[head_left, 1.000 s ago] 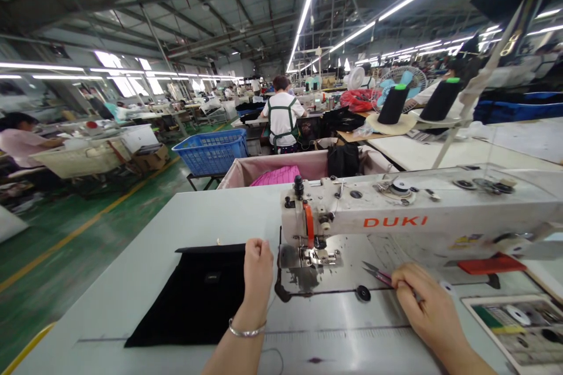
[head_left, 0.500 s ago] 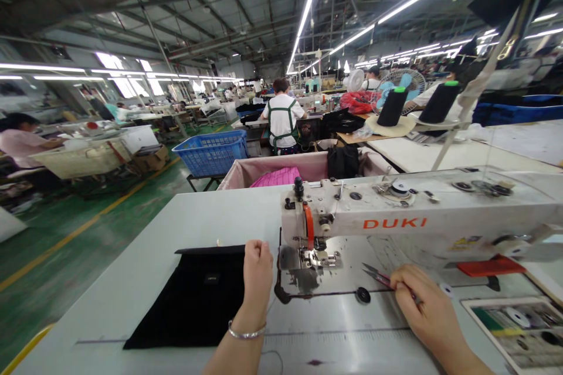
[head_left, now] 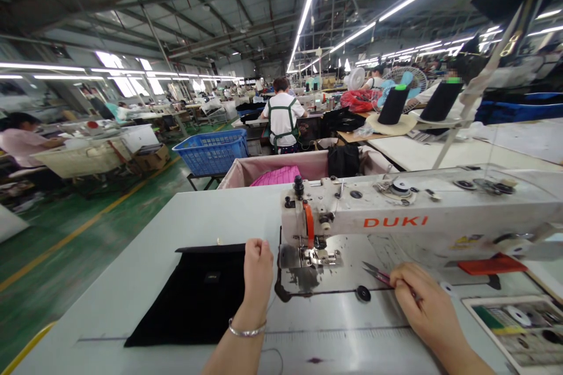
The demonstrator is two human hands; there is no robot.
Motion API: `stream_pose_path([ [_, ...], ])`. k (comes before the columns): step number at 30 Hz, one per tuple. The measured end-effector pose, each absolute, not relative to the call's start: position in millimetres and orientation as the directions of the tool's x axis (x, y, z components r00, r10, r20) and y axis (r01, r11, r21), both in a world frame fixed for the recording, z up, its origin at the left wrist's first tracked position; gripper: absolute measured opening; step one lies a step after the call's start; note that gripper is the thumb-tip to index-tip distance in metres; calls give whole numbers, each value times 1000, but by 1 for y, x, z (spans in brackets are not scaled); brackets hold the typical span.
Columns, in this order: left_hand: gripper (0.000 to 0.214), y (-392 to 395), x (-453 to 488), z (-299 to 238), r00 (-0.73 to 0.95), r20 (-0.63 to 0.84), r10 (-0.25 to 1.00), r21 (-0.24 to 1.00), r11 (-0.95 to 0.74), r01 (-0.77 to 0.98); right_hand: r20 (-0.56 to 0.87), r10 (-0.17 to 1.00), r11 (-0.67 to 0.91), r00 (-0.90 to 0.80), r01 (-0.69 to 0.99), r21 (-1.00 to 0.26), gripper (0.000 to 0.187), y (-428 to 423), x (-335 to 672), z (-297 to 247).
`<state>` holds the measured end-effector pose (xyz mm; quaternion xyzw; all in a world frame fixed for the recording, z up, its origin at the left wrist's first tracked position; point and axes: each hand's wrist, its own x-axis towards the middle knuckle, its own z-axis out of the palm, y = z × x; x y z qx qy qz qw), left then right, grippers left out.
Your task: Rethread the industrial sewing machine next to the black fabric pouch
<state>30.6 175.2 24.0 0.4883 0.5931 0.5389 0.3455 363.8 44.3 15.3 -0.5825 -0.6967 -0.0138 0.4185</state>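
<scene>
The black cloth (head_left: pixel 189 304) is lying flat on the surface (head_left: pixel 211 211), looking light, soft and limp — probably best taken by its edges. The left hand (head_left: pixel 258 263) is resting at its right edge, fingers curled tight, any pinch hidden — the right hand (head_left: pixel 424 302) is gripping slim scissors (head_left: pixel 382 276).

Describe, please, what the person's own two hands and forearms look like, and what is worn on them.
The left hand and right hand wear no gloves. A shiny, silver-coloured bangle circles the left wrist; none shows on the right one. No sleeve is visible on either forearm.
</scene>
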Motion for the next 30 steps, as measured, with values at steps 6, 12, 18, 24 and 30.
stream_pose_path([
  [6, 24, 175, 31, 25, -255, 85, 963, 980, -34, 198, 602, 798, 316, 32, 829, -462, 14, 44, 363, 16],
  [12, 21, 173, 32, 30, -259, 77, 963, 979, -24, 202, 601, 799, 316, 26, 831, -457, 14, 44, 365, 15],
  [18, 23, 172, 32, 30, -254, 88, 963, 979, -36, 200, 602, 798, 324, 16, 831, -452, 13, 42, 363, 16],
  [24, 22, 173, 31, 28, -253, 86, 964, 979, -34, 202, 607, 795, 327, 12, 834, -444, 14, 42, 364, 15],
  [30, 24, 175, 30, 25, -255, 91, 963, 978, -38, 206, 617, 787, 328, 16, 836, -440, 14, 42, 363, 17],
])
